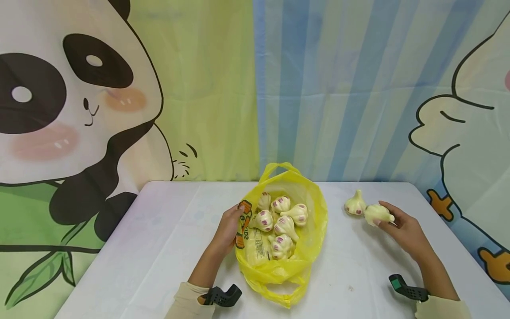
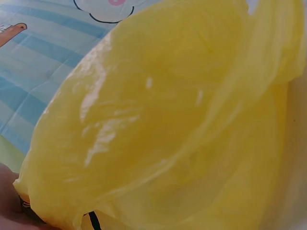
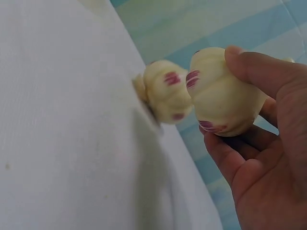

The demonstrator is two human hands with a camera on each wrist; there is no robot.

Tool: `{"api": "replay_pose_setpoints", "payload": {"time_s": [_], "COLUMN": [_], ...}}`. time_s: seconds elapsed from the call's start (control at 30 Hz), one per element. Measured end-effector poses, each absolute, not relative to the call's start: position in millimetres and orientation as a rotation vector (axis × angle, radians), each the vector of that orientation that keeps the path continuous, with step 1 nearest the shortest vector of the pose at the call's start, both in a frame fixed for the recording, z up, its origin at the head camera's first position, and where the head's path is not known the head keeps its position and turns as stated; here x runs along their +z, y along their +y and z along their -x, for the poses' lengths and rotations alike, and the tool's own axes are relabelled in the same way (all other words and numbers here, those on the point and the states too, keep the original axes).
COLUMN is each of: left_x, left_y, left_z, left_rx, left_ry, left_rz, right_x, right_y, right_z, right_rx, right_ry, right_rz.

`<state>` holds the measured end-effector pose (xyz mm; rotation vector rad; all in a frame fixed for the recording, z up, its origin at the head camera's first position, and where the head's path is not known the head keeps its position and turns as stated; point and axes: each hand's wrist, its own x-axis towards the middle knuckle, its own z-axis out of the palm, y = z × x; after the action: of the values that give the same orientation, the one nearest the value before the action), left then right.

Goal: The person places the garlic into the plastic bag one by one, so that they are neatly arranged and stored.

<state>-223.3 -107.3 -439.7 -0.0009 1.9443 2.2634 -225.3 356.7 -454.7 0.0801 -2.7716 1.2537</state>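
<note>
My left hand (image 1: 228,228) pinches the left rim of a yellow plastic bag (image 1: 316,235), thumb over the edge near its printed lettering. The bag lies wide open, its two handles at the far and near ends. Inside are several white garlic bulbs (image 1: 284,227) with purple marks. To the right, my right hand (image 1: 407,235) grips another garlic bulb (image 3: 223,96) between thumb and fingers, its stem pointing right in the head view. A further garlic bulb (image 1: 355,204) stands upright on the table just left of the held one. In the left wrist view the bag (image 2: 144,120) hides most of the left hand.
Both hands work over a white-covered table (image 1: 167,248). Behind it hangs a cloth backdrop (image 1: 215,97) with a panda and blue stripes. A black wrist strap mount (image 1: 223,296) sits on the left wrist, and a similar mount (image 1: 410,290) on the right.
</note>
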Motion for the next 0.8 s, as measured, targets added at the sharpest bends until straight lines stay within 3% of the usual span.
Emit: {"api": "replay_pose_setpoints", "payload": {"time_s": [0.8], "left_x": [-438], "left_y": [-105], "left_z": [222], "left_rx": [2.241], "left_ry": [1.962], "left_rz": [0.016], "right_x": [-418], "right_y": [320], "right_z": [221], "right_rx": [1.312], "right_ry": [-2.658], "right_rz": [-0.395]}}
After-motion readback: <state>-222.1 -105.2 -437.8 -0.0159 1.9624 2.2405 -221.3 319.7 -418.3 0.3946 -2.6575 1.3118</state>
